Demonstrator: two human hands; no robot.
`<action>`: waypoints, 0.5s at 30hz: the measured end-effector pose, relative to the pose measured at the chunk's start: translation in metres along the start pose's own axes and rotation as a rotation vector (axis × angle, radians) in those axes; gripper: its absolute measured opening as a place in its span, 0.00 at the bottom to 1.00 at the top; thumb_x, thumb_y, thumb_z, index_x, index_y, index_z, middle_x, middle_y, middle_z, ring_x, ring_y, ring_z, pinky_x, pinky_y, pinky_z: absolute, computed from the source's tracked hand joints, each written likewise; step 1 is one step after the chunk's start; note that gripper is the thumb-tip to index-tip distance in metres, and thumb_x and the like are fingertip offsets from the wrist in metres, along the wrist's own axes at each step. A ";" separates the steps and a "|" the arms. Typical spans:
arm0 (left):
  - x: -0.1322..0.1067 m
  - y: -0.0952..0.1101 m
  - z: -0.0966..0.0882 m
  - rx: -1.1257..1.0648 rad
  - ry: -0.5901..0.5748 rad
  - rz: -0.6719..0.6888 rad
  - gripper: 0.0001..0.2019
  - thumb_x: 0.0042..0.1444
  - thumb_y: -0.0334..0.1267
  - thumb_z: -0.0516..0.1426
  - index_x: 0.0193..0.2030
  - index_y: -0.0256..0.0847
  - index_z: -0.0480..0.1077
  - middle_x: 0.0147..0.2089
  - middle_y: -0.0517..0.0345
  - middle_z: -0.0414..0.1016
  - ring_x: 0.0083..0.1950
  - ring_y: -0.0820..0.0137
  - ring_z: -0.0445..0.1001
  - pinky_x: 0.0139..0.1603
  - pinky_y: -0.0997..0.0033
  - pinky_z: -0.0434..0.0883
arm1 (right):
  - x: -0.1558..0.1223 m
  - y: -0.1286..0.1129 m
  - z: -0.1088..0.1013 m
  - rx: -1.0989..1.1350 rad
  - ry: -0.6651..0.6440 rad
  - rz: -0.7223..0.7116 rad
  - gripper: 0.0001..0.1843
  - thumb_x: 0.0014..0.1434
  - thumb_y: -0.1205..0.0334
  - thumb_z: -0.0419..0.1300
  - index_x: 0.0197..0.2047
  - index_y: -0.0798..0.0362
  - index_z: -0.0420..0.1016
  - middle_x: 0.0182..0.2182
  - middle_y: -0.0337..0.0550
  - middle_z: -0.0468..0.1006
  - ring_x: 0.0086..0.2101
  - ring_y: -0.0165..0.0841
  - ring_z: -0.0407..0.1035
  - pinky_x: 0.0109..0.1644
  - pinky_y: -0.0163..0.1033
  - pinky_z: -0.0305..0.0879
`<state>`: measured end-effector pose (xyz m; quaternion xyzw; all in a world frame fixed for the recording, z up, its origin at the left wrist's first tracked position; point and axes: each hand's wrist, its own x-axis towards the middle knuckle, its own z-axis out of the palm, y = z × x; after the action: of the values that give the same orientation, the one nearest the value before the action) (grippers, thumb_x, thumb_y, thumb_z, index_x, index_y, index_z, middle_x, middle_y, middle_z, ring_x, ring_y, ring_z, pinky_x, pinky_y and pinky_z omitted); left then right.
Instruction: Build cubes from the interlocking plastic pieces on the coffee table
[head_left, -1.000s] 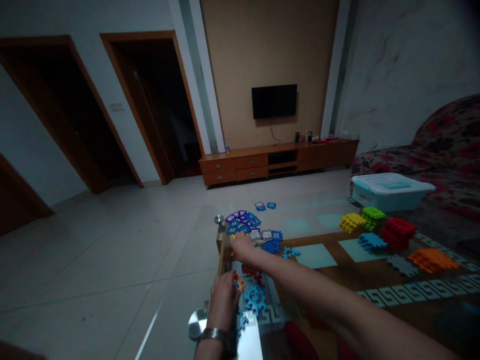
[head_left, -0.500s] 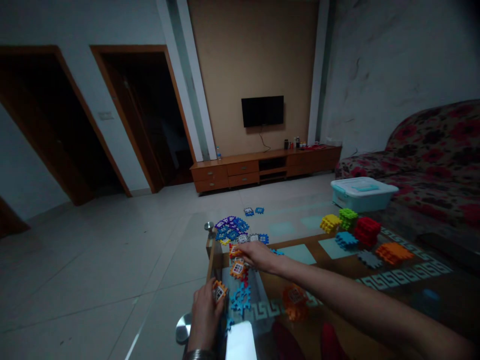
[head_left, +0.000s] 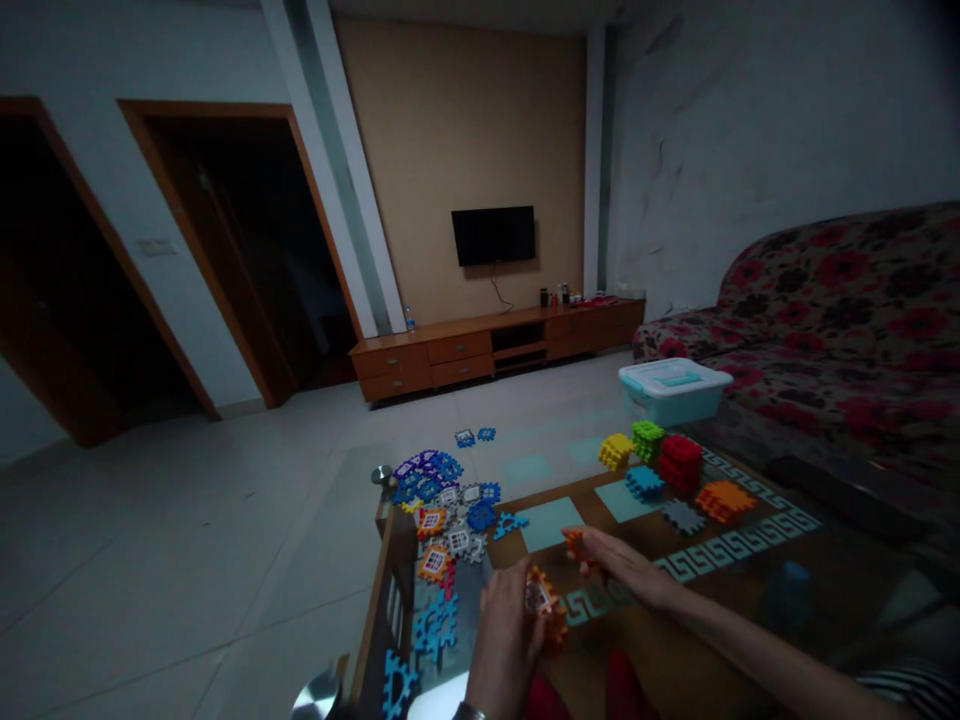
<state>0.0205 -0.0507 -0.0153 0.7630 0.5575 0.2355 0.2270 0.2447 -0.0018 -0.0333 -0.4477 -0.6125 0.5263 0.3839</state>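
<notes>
My left hand (head_left: pixel 504 632) is closed at the near side of the glass-topped table (head_left: pixel 600 655), its fingers gripping an orange window-patterned interlocking tile (head_left: pixel 537 592). More orange tiles (head_left: pixel 556 632) show right beside and below it; whether they are in the hand or on the table is hard to tell. Just to the right, my right hand (head_left: pixel 626 568) pinches another small orange tile (head_left: pixel 576 546), partly covered by the fingers. Further left lie loose orange window tiles (head_left: pixel 435 562), grey window tiles (head_left: pixel 459 542) and light-blue pieces (head_left: pixel 436 625).
Purple and blue tiles (head_left: pixel 427 475) are heaped at the far left corner. Sorted stacks in yellow (head_left: pixel 615 450), green (head_left: pixel 646 438), red (head_left: pixel 680 462), blue (head_left: pixel 643 483) and orange (head_left: pixel 724 500) stand at right. Beyond is a lidded teal box (head_left: pixel 675 400).
My left hand has moved right from the table's left edge with its orange tile to the orange stack. My right hand has drawn back from the left-side tiles toward me, holding an orange tile.
</notes>
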 end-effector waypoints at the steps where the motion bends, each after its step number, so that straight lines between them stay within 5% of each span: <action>1: 0.003 0.004 0.002 0.031 -0.021 -0.020 0.28 0.55 0.32 0.50 0.64 0.37 0.60 0.59 0.47 0.70 0.61 0.60 0.65 0.63 0.57 0.60 | -0.003 0.000 -0.001 -0.038 0.000 -0.020 0.41 0.60 0.29 0.45 0.59 0.54 0.68 0.47 0.53 0.75 0.43 0.43 0.71 0.51 0.52 0.66; 4: 0.009 0.008 0.004 0.116 -0.082 -0.074 0.33 0.50 0.31 0.53 0.66 0.40 0.59 0.62 0.49 0.68 0.63 0.58 0.62 0.64 0.57 0.57 | -0.008 -0.004 -0.001 -0.171 -0.036 -0.136 0.35 0.63 0.35 0.48 0.61 0.53 0.68 0.53 0.54 0.71 0.53 0.43 0.66 0.62 0.52 0.56; 9: 0.008 0.009 0.009 0.089 -0.165 -0.173 0.51 0.37 0.27 0.60 0.71 0.35 0.44 0.68 0.46 0.60 0.68 0.58 0.55 0.66 0.63 0.51 | -0.004 -0.008 0.002 -0.257 -0.150 -0.328 0.36 0.56 0.41 0.61 0.61 0.53 0.68 0.51 0.53 0.71 0.52 0.44 0.66 0.58 0.51 0.61; 15: 0.005 0.003 0.017 -0.025 -0.200 -0.153 0.50 0.40 0.26 0.55 0.72 0.36 0.40 0.66 0.48 0.64 0.65 0.61 0.60 0.65 0.64 0.52 | 0.003 -0.014 0.017 -0.320 -0.252 -0.384 0.41 0.49 0.42 0.68 0.63 0.50 0.65 0.52 0.51 0.70 0.52 0.45 0.65 0.57 0.53 0.62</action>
<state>0.0346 -0.0480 -0.0267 0.7352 0.5857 0.1471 0.3080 0.2260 -0.0043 -0.0216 -0.3094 -0.8043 0.3920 0.3220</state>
